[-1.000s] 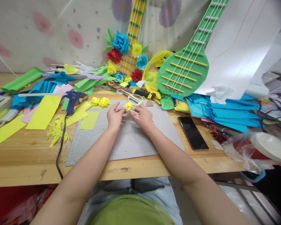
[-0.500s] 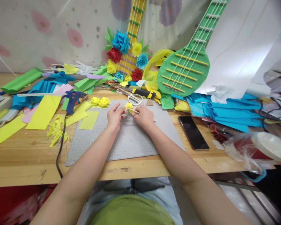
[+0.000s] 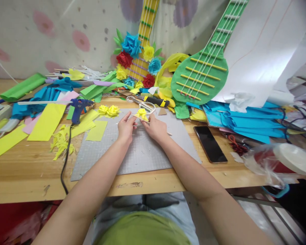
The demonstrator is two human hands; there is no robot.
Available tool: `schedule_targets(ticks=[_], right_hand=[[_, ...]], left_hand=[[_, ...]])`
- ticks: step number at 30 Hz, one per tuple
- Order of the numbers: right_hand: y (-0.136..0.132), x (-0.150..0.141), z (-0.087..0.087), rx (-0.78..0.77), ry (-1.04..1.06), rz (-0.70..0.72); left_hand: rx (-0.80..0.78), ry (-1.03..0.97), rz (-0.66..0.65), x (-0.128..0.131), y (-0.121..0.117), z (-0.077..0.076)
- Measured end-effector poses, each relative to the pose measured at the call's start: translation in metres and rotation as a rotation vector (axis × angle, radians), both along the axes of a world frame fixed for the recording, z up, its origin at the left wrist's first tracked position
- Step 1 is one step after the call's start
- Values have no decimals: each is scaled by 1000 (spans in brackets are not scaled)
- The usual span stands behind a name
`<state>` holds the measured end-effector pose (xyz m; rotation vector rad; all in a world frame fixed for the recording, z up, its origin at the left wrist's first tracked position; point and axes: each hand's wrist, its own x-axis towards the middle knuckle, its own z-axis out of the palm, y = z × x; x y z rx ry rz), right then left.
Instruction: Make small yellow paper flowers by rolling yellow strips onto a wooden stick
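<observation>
Over the grey cutting mat (image 3: 99,163), my right hand (image 3: 156,128) is closed on a thin wooden stick, whose end sticks out beyond its right side. A small yellow paper flower (image 3: 141,113) sits at that hand's fingertips, against the stick. My left hand (image 3: 125,127) is just left of the flower, fingers apart, close to the stick's far end; whether it touches the stick is unclear. White-handled scissors (image 3: 149,108) lie right behind the flower. Two finished yellow paper flowers (image 3: 109,111) and a yellow paper rectangle (image 3: 97,131) rest left of my hands.
A blue glue gun (image 3: 78,109) stands at left, its cord running over the table edge. Yellow scraps (image 3: 61,143) lie beside it. At right are a phone (image 3: 210,144) and a bagged tub (image 3: 283,160). A green paper instrument (image 3: 200,76) leans at the back.
The yellow flower has turned and shows more fully between my hands. My right hand has shifted slightly left, and the stick's end now shows at its right side.
</observation>
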<state>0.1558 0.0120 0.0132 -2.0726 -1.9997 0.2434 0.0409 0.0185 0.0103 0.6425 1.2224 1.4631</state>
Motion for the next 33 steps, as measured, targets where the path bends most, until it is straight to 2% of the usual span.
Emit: schedule_targets(ticks=[7,16,33], right_hand=[[-3,2,6,-49,12,30],[0,4,1,-2,-17,11],[-2,1,-3,12,-53,84]], left_hand=[[-25,3,-5,4,-2,2],[-60,-76,-50,0,0,3],[-42,-125,-11,0,0,1]])
